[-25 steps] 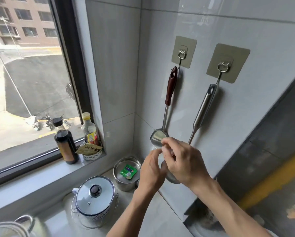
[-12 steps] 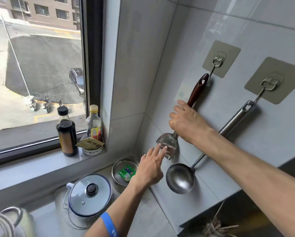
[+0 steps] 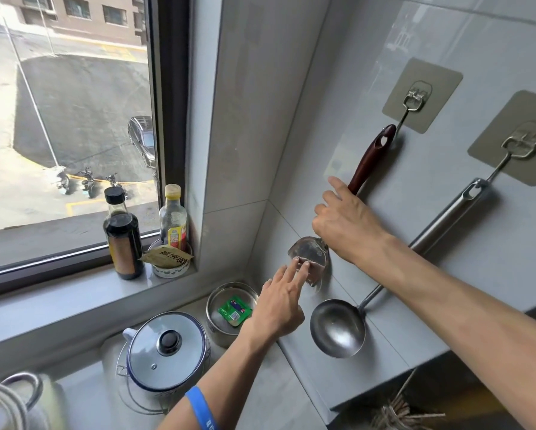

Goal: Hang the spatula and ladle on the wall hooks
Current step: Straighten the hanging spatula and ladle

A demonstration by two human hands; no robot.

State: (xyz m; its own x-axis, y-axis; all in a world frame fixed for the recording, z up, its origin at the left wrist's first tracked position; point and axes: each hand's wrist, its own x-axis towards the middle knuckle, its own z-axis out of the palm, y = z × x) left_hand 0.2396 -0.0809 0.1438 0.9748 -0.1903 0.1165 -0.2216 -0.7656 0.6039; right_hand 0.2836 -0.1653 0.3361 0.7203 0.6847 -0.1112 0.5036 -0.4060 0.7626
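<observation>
The spatula [image 3: 369, 159], with a dark brown handle and steel blade, hangs from the left adhesive hook [image 3: 415, 97] on the tiled wall. My right hand [image 3: 347, 225] is closed around its shaft just below the handle, index finger lying along the wood. My left hand [image 3: 280, 305] is spread, its fingertips touching the lower edge of the blade. The steel ladle [image 3: 338, 328] hangs free from the right hook [image 3: 523, 144], bowl low against the wall, untouched by either hand.
On the window sill stand a dark sauce bottle [image 3: 122, 237], a yellow-capped bottle [image 3: 173, 218] and a small dish [image 3: 170, 270] with a packet. Below on the counter are a lidded pot [image 3: 167, 349] and a steel bowl [image 3: 212, 302] with a green packet.
My right hand rose from beside the ladle bowl to the spatula's shaft and stays there. My left fingertips reached up onto the spatula blade. The view swung to the left.
</observation>
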